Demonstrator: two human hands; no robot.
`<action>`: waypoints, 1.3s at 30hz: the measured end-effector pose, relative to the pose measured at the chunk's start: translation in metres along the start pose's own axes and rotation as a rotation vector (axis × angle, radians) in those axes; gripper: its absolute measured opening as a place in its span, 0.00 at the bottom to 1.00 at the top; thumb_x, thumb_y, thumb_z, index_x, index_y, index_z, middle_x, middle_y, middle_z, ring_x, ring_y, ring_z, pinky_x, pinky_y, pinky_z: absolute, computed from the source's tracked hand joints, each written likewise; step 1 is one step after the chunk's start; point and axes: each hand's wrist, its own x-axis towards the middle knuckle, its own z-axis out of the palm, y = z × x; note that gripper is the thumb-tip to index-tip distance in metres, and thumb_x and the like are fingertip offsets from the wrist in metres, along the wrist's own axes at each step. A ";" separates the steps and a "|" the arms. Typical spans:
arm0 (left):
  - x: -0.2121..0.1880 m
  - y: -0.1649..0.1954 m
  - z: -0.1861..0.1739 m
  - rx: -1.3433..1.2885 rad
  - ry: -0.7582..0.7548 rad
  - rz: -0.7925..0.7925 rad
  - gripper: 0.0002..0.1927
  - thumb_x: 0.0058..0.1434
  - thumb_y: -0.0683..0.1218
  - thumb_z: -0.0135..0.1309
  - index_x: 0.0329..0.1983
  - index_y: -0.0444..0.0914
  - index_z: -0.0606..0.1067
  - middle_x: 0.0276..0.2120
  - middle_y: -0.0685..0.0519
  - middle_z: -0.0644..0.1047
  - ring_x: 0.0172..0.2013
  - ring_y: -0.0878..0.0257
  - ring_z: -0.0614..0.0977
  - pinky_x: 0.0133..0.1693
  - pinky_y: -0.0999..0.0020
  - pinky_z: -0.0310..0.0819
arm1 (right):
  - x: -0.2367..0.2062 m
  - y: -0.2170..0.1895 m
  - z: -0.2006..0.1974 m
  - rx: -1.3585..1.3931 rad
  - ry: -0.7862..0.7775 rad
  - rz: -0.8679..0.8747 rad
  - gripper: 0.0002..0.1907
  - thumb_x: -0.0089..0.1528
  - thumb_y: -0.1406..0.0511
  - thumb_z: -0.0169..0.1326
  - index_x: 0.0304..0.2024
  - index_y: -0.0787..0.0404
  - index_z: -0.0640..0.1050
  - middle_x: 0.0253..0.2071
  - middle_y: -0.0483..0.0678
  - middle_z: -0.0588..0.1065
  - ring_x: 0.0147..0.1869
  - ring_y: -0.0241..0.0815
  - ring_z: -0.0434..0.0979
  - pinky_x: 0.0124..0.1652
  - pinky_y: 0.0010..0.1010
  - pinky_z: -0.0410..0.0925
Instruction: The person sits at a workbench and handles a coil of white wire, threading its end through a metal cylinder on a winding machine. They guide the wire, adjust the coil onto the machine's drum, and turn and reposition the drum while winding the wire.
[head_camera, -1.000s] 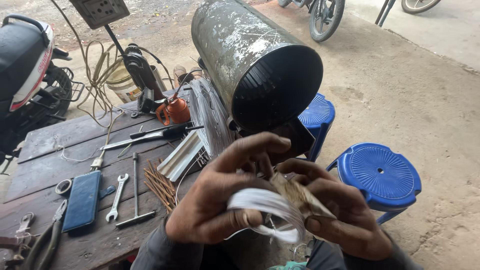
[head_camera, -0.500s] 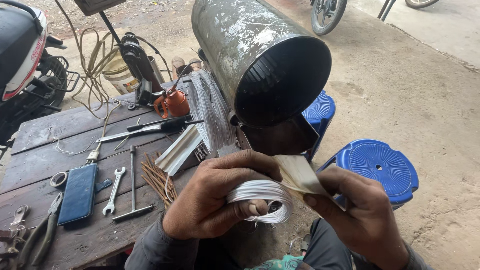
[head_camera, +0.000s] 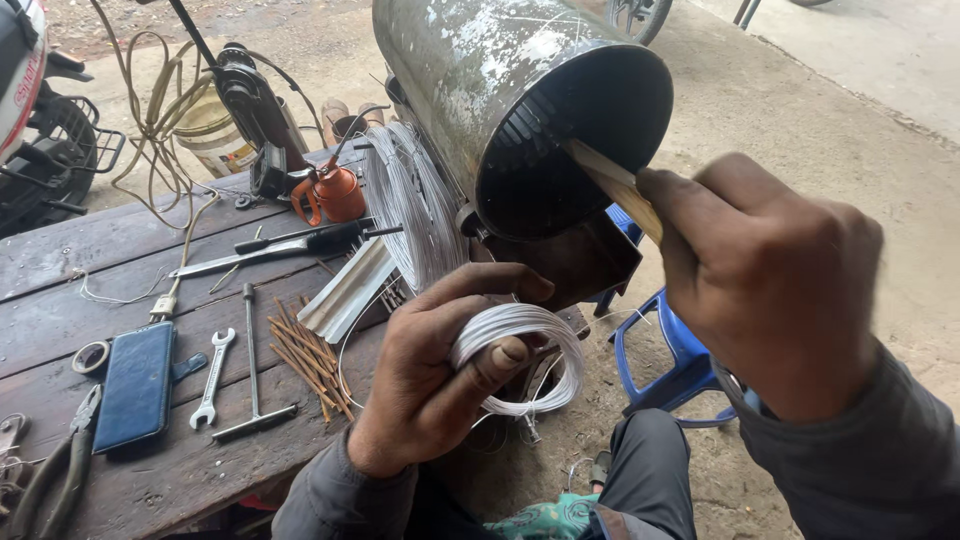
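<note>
The left hand (head_camera: 440, 370) was curled around a small coil of white wire (head_camera: 525, 355), thumb pressed over the strands and fingers wrapped behind it, holding it just below the open mouth of the large grey metal cylinder (head_camera: 500, 90) that lay tilted on the dark wooden counter (head_camera: 60, 260). The right hand (head_camera: 770, 270) was closed in a fist around a flat pale wooden stick (head_camera: 610, 180), whose far end reached into the ribbed dark bore of the cylinder. A second, larger bundle of white wire (head_camera: 410, 200) hung against the cylinder's side. Judging by this, the small coil had been wound but was not yet seated inside the bore, and the stick work at the slots looked to be under way rather than finished; how many coils already sat inside could not be told. On the counter lay an orange oil can (head_camera: 335, 190), a bunch of thin brown sticks (head_camera: 305, 350), a small silver spanner (head_camera: 212, 378), a blue phone (head_camera: 135, 385) and pliers (head_camera: 60, 470). A blue plastic stool (head_camera: 670, 350) stood on the ground beside.
</note>
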 end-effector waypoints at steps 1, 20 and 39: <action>0.000 -0.001 0.001 -0.009 -0.010 0.017 0.19 0.74 0.53 0.54 0.48 0.31 0.80 0.57 0.42 0.79 0.56 0.56 0.85 0.56 0.65 0.80 | 0.007 -0.004 0.001 -0.026 0.014 -0.009 0.09 0.62 0.65 0.65 0.45 0.57 0.88 0.28 0.45 0.77 0.19 0.41 0.73 0.19 0.34 0.63; -0.019 0.002 -0.010 -0.069 -0.157 -0.008 0.20 0.72 0.55 0.55 0.48 0.32 0.79 0.51 0.45 0.80 0.49 0.56 0.86 0.53 0.65 0.82 | 0.041 -0.019 0.030 0.029 0.067 -0.139 0.05 0.57 0.68 0.60 0.34 0.64 0.80 0.31 0.55 0.76 0.27 0.53 0.78 0.25 0.41 0.70; -0.085 0.033 -0.106 -0.271 -0.211 -0.140 0.31 0.67 0.66 0.55 0.29 0.32 0.74 0.28 0.42 0.78 0.27 0.53 0.83 0.29 0.62 0.75 | -0.063 -0.131 0.129 1.070 -0.557 -0.156 0.09 0.61 0.66 0.57 0.39 0.66 0.79 0.35 0.57 0.78 0.40 0.57 0.79 0.40 0.44 0.71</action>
